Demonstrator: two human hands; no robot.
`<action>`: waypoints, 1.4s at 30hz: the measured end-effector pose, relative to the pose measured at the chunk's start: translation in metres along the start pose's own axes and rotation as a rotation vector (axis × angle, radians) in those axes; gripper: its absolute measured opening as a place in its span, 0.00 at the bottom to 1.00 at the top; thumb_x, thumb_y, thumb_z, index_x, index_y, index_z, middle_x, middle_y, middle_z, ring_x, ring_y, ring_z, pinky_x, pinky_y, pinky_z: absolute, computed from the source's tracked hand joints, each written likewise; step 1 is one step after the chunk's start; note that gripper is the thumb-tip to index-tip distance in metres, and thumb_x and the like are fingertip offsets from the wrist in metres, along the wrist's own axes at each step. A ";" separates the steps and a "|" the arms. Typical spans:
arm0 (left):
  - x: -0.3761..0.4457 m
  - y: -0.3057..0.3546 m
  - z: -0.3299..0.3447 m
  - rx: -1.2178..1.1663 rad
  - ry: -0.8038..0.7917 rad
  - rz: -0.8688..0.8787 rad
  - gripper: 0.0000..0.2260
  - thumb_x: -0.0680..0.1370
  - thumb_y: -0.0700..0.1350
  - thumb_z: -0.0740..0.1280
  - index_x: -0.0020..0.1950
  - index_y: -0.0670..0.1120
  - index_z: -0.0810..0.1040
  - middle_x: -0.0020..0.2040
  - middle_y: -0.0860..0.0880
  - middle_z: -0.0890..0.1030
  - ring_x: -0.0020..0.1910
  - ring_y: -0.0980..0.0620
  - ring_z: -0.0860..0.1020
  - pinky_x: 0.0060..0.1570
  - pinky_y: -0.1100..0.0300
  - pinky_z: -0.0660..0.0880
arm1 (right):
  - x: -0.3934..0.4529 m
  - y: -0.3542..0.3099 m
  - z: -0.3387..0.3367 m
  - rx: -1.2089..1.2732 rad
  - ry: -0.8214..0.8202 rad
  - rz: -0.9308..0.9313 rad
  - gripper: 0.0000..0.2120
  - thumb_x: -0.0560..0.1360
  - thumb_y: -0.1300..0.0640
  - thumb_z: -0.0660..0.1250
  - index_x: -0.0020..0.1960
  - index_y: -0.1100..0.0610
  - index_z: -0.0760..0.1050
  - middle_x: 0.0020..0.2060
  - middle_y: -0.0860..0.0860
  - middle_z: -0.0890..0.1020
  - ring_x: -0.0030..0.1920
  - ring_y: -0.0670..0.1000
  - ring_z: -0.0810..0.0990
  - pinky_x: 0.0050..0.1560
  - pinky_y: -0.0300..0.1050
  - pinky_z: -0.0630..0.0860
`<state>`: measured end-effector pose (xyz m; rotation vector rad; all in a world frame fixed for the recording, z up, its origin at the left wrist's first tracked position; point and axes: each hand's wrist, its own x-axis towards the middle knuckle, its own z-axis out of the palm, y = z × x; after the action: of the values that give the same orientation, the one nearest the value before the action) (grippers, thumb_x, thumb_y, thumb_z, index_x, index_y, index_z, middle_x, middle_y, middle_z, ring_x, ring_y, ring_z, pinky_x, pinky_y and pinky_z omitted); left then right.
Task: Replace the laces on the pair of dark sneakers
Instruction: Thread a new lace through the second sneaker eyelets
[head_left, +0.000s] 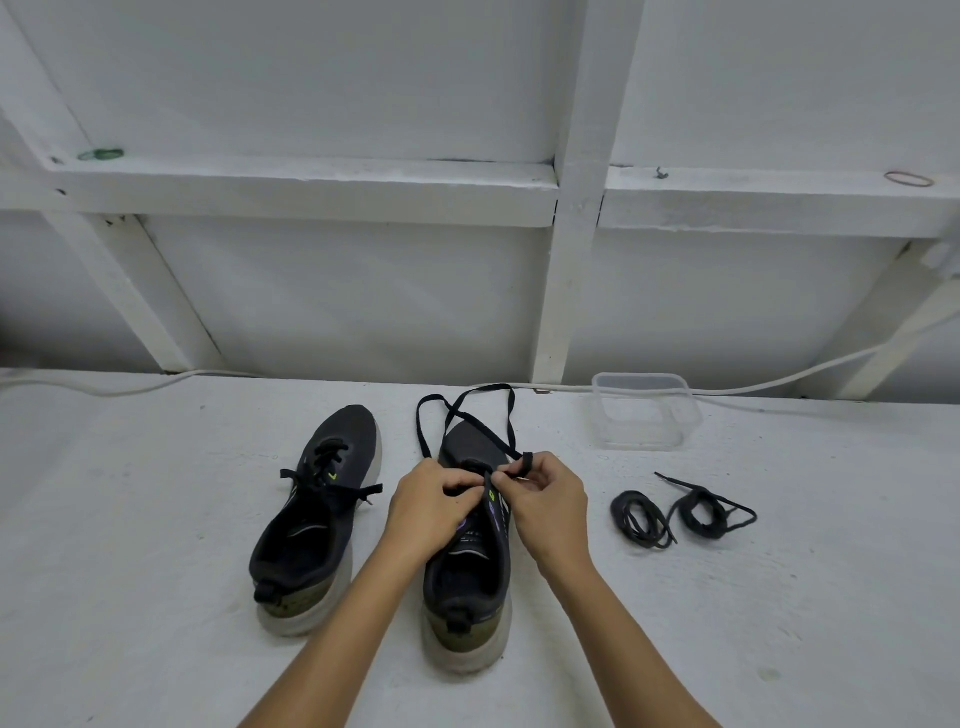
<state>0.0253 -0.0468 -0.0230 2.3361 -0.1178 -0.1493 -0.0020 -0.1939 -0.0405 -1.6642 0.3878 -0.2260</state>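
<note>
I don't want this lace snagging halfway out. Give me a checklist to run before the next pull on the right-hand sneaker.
1. Both hands on the lace: left hand and right hand pinch the black lace at the eyelets: ok.
2. Loose lace free of knots: it loops over the toe, crossing itself once: cannot tell.
3. Right sneaker flat on the table: ok.
4. Coiled laces within reach, apart from the shoe: ok.
5. Left sneaker unlaced: not ok.
</note>
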 end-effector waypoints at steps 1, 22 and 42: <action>0.000 0.000 0.002 0.004 0.005 -0.004 0.07 0.77 0.52 0.71 0.54 0.58 0.86 0.45 0.57 0.76 0.37 0.64 0.75 0.40 0.72 0.68 | 0.000 0.000 0.000 -0.027 -0.003 -0.012 0.09 0.72 0.62 0.77 0.39 0.52 0.79 0.39 0.44 0.86 0.41 0.43 0.85 0.47 0.40 0.80; 0.003 0.014 -0.009 -0.319 -0.062 -0.228 0.06 0.74 0.42 0.72 0.39 0.50 0.87 0.40 0.52 0.86 0.45 0.50 0.84 0.49 0.52 0.82 | -0.031 -0.038 -0.013 -0.561 -0.222 -0.163 0.14 0.82 0.48 0.62 0.46 0.52 0.84 0.36 0.47 0.84 0.36 0.43 0.78 0.34 0.32 0.70; -0.008 0.032 -0.017 -0.203 -0.063 -0.074 0.06 0.77 0.44 0.71 0.40 0.50 0.84 0.50 0.53 0.83 0.49 0.53 0.80 0.52 0.52 0.79 | -0.016 -0.033 -0.025 -0.946 -0.070 -0.178 0.11 0.82 0.54 0.59 0.43 0.57 0.73 0.41 0.57 0.81 0.41 0.58 0.75 0.39 0.47 0.62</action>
<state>0.0187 -0.0563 0.0120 2.1349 -0.0446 -0.2597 -0.0223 -0.2076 -0.0030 -2.6352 0.3058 -0.1140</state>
